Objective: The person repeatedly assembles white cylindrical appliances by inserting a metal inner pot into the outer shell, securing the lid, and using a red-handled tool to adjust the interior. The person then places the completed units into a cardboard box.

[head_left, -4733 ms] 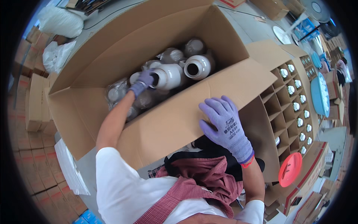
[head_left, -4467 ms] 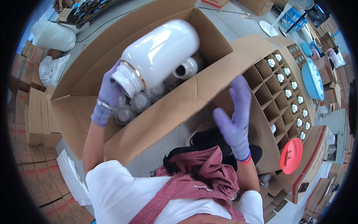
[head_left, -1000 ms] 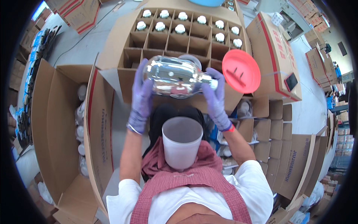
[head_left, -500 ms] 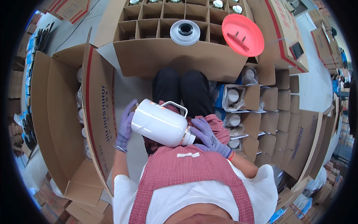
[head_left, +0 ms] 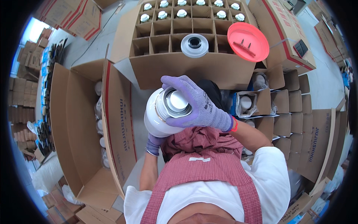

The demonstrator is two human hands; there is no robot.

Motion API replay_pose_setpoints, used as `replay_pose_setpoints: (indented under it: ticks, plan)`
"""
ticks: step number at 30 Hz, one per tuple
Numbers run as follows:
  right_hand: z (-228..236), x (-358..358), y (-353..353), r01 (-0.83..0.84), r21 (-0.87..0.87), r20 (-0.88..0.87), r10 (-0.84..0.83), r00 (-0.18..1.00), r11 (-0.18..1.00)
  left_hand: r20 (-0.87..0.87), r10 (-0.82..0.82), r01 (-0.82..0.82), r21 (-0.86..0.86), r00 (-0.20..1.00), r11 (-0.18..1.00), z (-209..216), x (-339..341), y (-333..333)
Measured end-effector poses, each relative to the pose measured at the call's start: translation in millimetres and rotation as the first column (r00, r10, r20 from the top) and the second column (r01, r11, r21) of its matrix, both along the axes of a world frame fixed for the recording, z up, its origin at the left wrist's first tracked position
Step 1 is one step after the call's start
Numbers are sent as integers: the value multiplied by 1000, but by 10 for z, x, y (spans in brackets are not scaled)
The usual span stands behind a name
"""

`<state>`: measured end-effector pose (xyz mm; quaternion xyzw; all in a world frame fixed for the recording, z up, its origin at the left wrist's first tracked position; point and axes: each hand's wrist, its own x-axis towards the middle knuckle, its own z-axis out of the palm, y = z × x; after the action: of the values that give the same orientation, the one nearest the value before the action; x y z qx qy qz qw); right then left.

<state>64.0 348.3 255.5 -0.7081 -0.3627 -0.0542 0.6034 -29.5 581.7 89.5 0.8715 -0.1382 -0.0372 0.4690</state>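
A white thermos jug [head_left: 161, 125] stands tilted above my lap, its neck facing up. My right hand [head_left: 194, 100], in a purple glove, curls thumb and fingers around the metallic collar at its top. Inside that collar sits a round silvery-white piece [head_left: 178, 100]. Low on the jug, my left hand [head_left: 154, 143] holds it from beneath; most of its fingers are hidden behind the body. The jug's handle is out of sight.
Ahead is a divided carton [head_left: 194, 69] with several silver-topped bottles. A grey ring-shaped part [head_left: 194, 45] and a red dish [head_left: 257, 37] with small pointed pieces rest on it. An open carton [head_left: 78, 138] stands left; boxed white-topped items [head_left: 245, 102] are at right.
The jug has turned from lying sideways to neck-up. My right hand has moved up onto its collar, and my left hand has moved down beneath it. The view has shifted too.
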Motion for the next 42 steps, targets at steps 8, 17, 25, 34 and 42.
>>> replay_pose_setpoints:
  ticks: [8,17,25,34,42]
  plan:
    - [4,-11,-121,287,104,79,-296,952,952,300,8,-75,215,954,974,-192,245,192]
    - [-1269,-470,-1134,49,-483,121,11,993,874,-403,-359,477,243,842,845,1344,1660,-137]
    - [-1202,2003,-779,509,-482,585,-170,793,713,-545,-589,797,486,597,359,970,1513,-965]
    - [-909,1863,-612,242,-430,455,-23,890,870,99,-37,43,-59,994,997,632,1488,-659]
    - [-618,1042,-301,438,-210,265,-381,886,874,384,122,48,-403,915,914,1040,1630,-1108]
